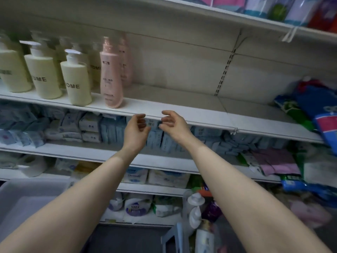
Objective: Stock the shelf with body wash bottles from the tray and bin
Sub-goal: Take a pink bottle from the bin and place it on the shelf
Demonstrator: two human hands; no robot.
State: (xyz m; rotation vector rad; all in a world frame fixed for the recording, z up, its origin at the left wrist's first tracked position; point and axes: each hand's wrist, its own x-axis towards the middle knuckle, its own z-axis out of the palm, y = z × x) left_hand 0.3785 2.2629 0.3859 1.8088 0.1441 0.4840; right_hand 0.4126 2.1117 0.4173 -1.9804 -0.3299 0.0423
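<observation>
Both hands empty, left hand (135,127) and right hand (172,123) loosely curled just in front of the shelf (182,112) edge, pink bottle (110,77) standing on it beside cream pump bottles (75,79), gray tray (27,196) lower left, more bottles (196,207) below.

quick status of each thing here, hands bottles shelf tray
left hand: empty, fingers loosely curled
right hand: empty, fingers loosely curled
pink bottles: upright on the shelf
cream pump bottles: upright, in rows
shelf: bare right of the pink bottles
grey tray: nothing visible inside
</observation>
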